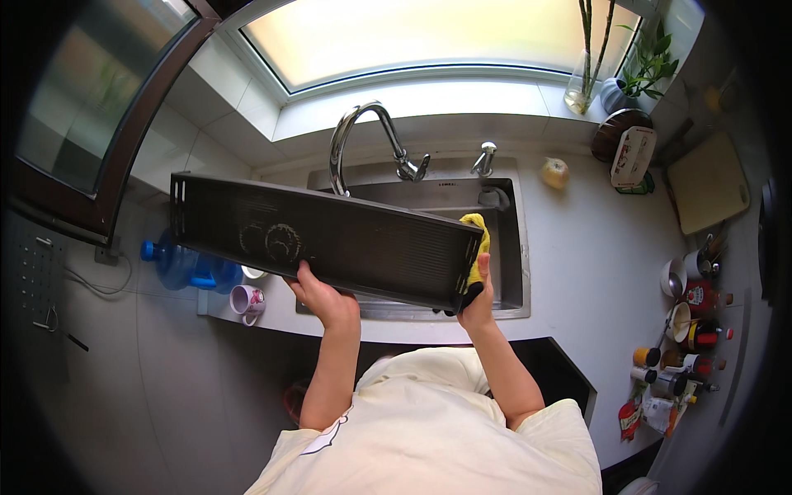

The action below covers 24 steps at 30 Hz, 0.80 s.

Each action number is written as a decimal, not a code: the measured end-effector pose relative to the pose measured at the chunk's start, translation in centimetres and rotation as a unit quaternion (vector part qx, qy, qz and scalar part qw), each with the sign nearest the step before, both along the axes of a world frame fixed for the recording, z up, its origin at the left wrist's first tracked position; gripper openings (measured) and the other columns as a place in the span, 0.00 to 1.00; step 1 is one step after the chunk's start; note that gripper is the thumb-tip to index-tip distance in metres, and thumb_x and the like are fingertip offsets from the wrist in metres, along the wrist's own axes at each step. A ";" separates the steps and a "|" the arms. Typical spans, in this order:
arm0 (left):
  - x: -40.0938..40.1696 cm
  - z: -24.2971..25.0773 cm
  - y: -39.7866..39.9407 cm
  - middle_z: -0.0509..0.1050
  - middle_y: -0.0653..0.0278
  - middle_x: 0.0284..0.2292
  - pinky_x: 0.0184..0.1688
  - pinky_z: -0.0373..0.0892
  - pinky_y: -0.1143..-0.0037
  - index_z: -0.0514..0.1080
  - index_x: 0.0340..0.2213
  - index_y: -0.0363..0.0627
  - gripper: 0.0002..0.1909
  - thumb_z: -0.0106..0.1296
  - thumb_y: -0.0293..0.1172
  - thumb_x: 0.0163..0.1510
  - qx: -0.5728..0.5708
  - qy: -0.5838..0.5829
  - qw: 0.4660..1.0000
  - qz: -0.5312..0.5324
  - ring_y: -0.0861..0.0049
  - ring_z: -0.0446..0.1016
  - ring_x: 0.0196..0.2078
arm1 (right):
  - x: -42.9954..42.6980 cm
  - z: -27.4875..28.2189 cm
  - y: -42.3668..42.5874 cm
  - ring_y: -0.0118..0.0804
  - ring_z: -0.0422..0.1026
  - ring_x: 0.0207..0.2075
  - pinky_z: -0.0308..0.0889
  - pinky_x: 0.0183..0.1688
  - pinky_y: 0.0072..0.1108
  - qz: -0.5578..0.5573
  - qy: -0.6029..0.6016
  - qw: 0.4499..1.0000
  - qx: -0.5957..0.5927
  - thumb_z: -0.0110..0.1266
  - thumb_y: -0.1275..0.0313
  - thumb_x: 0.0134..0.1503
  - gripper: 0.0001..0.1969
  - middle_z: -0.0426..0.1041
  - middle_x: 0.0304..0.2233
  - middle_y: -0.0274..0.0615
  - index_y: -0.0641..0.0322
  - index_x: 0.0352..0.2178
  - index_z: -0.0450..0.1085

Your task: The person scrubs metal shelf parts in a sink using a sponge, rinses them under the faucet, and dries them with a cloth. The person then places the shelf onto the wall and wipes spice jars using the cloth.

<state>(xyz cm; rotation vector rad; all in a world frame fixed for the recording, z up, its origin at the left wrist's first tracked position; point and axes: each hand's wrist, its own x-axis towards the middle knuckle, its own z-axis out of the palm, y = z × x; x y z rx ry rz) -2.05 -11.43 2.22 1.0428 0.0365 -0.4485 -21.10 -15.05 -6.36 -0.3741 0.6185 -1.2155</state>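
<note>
A long, dark rectangular tray (359,247) with raised edges and slots at both ends is held up over the stainless steel sink (523,272), its left end higher in the picture. My left hand (325,297) grips the tray's near long edge, thumb over the rim. At the right end my right hand (479,300) holds the tray's corner together with a yellow and black cloth (475,260). Pale ring-shaped marks show on the tray's surface left of its middle. Much of the sink basin is hidden behind the tray.
A chrome faucet (337,142) arches behind the tray, close to its far edge. Left stand a mug (246,301) and a blue water jug (176,263). An onion (555,173) sits right of the sink. Condiment bottles (699,334) line the right wall. An open window sash (133,117) juts in.
</note>
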 end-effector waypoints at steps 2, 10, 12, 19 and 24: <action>0.1 -1.1 0.4 0.65 0.61 0.52 0.53 0.66 0.69 0.57 0.56 0.47 0.25 0.43 0.32 0.58 0.003 0.000 1.000 -0.009 0.69 0.67 0.50 | -0.1 1.3 -0.7 0.28 0.72 0.43 0.69 0.45 0.20 -0.002 0.018 0.999 -0.046 0.41 0.48 0.62 0.29 0.70 0.43 0.37 0.60 0.53 0.60; 1.2 -3.5 0.3 0.65 0.58 0.53 0.53 0.68 0.66 0.57 0.56 0.43 0.23 0.39 0.40 0.63 0.023 0.089 0.995 -0.046 0.65 0.68 0.51 | -0.9 2.1 -2.3 0.29 0.72 0.39 0.68 0.43 0.21 0.049 0.011 0.999 -0.009 0.42 0.49 0.62 0.26 0.73 0.39 0.37 0.61 0.48 0.66; 2.5 -4.8 0.5 0.65 0.58 0.53 0.53 0.69 0.65 0.57 0.56 0.42 0.23 0.39 0.41 0.63 0.019 0.116 0.990 -0.075 0.64 0.68 0.51 | -1.2 2.1 -2.8 0.34 0.72 0.41 0.68 0.44 0.25 0.072 -0.043 0.995 0.059 0.42 0.44 0.60 0.29 0.73 0.39 0.37 0.60 0.47 0.67; -0.8 -4.0 0.1 0.66 0.60 0.53 0.54 0.68 0.66 0.60 0.54 0.45 0.21 0.37 0.41 0.64 0.047 0.127 0.989 -0.052 0.65 0.68 0.52 | -2.0 8.4 -0.4 0.53 0.66 0.51 0.60 0.55 0.32 -0.047 0.286 0.933 -0.213 0.34 0.45 0.63 0.36 0.58 0.55 0.55 0.65 0.60 0.48; -2.3 -3.2 -0.1 0.65 0.61 0.53 0.56 0.66 0.66 0.58 0.56 0.46 0.21 0.38 0.40 0.64 0.033 0.038 0.998 -0.028 0.65 0.67 0.53 | -2.0 5.5 -3.3 0.51 0.70 0.44 0.65 0.45 0.28 -0.071 0.499 0.809 -0.301 0.37 0.51 0.64 0.31 0.65 0.47 0.55 0.65 0.58 0.53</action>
